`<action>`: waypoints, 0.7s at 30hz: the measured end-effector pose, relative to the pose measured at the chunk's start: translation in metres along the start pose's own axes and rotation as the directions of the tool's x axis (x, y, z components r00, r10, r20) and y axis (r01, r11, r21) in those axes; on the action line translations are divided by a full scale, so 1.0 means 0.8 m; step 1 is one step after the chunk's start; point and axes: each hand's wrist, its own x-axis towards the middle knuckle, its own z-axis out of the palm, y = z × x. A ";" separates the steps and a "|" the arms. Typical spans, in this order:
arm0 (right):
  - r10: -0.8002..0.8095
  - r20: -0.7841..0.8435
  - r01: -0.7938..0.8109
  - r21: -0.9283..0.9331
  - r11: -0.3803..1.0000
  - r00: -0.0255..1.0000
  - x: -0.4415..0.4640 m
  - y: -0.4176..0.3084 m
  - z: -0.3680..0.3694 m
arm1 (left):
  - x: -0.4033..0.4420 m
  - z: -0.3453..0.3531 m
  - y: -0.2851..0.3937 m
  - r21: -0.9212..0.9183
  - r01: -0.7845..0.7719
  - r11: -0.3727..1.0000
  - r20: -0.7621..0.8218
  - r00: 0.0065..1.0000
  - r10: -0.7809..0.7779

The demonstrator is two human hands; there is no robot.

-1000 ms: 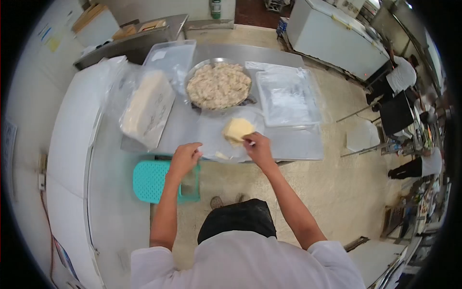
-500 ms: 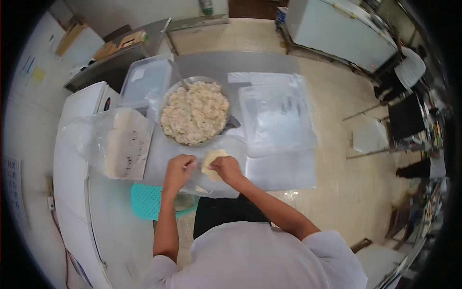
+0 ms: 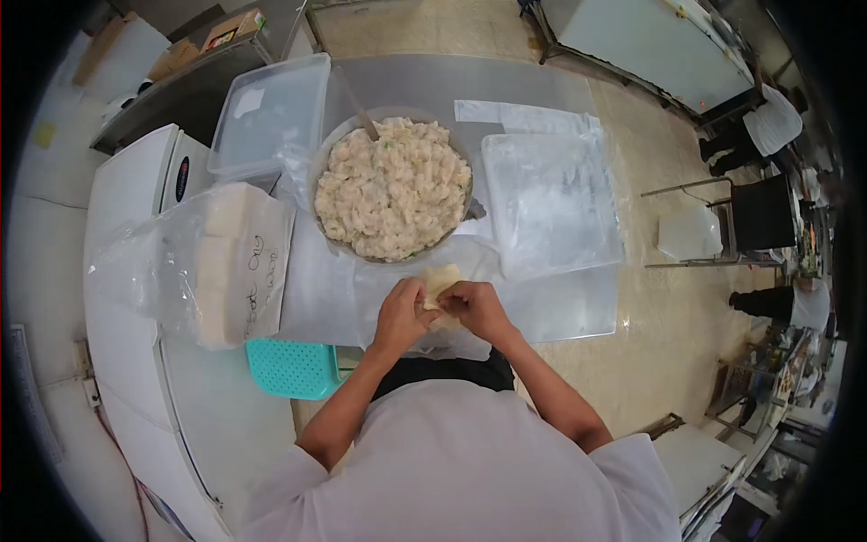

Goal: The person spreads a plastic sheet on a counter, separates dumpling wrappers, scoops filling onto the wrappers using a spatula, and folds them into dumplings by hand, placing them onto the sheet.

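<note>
Beside the bowl, left hand and right hand both pinched the thin dough closely together; uneven pulling could tear it.

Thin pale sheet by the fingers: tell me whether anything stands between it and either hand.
Nothing visible does: the left hand and right hand both have fingers at the thin pale sheet. The chunky mix lies beyond it, not between.

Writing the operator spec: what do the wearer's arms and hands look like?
Left hand and right hand: ungloved, five-fingered. Forearms bare; short, loose, near-white sleeves. No watch or cables visible; rings too small to tell.
</note>
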 end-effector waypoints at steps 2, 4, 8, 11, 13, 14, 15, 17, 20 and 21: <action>-0.033 -0.011 0.032 -0.093 0.995 0.999 -0.001 -0.019 0.005 | -0.001 -0.001 -0.010 -0.111 0.005 0.994 0.024 1.000 -0.002; -0.077 -0.011 0.074 -0.185 0.980 0.997 -0.002 -0.020 0.009 | -0.003 -0.004 -0.012 -0.198 0.036 0.980 0.051 0.998 -0.026; 0.014 -0.056 -0.016 -0.032 0.999 0.998 0.002 -0.001 0.004 | -0.006 -0.009 0.004 -0.263 0.079 0.961 -0.010 0.996 -0.085; 0.129 0.018 -0.131 0.131 0.983 0.991 0.002 0.009 -0.003 | -0.007 -0.001 0.016 -0.413 0.147 0.899 0.012 0.988 -0.156; 0.128 0.050 -0.135 0.202 0.970 0.991 0.003 0.014 -0.006 | -0.006 0.013 0.022 -0.383 0.163 0.909 -0.047 0.980 -0.195; 0.112 0.055 -0.120 0.174 0.977 0.992 0.005 0.014 -0.008 | -0.005 0.019 0.024 -0.361 0.179 0.915 -0.104 0.968 -0.230; 0.097 0.063 -0.106 0.145 0.984 0.993 0.006 0.014 -0.011 | -0.005 0.023 0.024 -0.359 0.177 0.916 -0.110 0.967 -0.230; 0.111 0.079 -0.125 0.192 0.974 0.991 0.007 0.017 -0.017 | -0.009 0.023 0.021 -0.475 0.278 0.835 -0.102 0.925 -0.366; 0.155 0.109 -0.183 0.328 0.927 0.982 0.011 0.033 -0.025 | -0.023 0.023 0.012 -0.273 0.287 0.918 -0.213 0.913 -0.348; 0.186 0.120 -0.219 0.415 0.883 0.975 0.012 0.041 -0.030 | -0.029 0.027 0.006 -0.271 0.290 0.918 -0.221 0.909 -0.353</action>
